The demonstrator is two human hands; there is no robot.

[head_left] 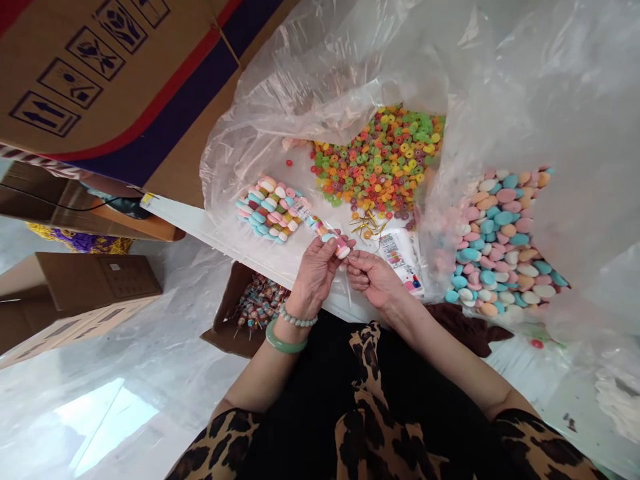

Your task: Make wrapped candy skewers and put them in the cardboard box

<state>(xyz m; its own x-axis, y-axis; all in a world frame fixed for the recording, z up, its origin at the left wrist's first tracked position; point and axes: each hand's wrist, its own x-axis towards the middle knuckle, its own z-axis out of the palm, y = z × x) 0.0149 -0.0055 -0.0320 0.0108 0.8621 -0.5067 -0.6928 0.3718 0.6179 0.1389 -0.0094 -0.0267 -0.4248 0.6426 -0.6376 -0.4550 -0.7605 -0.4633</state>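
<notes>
My left hand (320, 263) is closed around a candy skewer (325, 233) in a clear printed wrapper, with a white candy at the end nearest me. Pressed close to that end, the fingers of my right hand (367, 273) are pinched together; what they grip is hidden. A thin white stick (349, 293) points down between my hands. To the left lies a stack of candy skewers (267, 208) in pink, white and blue. Gold twist ties (367, 227) are scattered just beyond my right hand, beside a pile of printed wrappers (400, 257).
Ring-shaped gummies (380, 160) are heaped on clear plastic ahead. Pastel oval candies (500, 240) lie in plastic at the right. Below the table edge, a cardboard box (220, 320) holds finished-looking lollipops (263, 303). A large carton (165, 80) stands at upper left.
</notes>
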